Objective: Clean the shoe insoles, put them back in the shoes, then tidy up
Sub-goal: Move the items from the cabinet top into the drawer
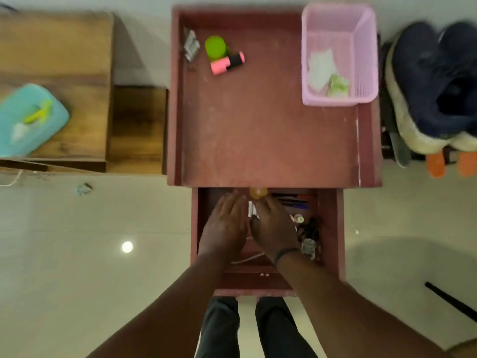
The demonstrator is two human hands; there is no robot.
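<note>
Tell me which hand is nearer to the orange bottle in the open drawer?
The right hand. Its fingertips reach the orange bottle at the drawer's far edge, seemingly touching it. The left hand lies flat just left of the bottle, apart from it.

Light is soft and a bit dim on my feed, warm indoor tone, coming from overhead: there's a round bright reflection (127, 247) of a lamp on the glossy floor (77, 254) at lower left. I see a broad soft shadow (402, 264) pooled on the floor at lower right, and the wooden cabinet (56, 60) throws a shadow onto the wall behind it. Whole frame is smeary. The dark shoes (436, 81) at the right edge are blurred and stretched, wide-angle bending there. Inside the open drawer (330, 228) it's murky; both hands, left hand (225, 226) and right hand (273, 228), look soft-edged and underlit.
</note>
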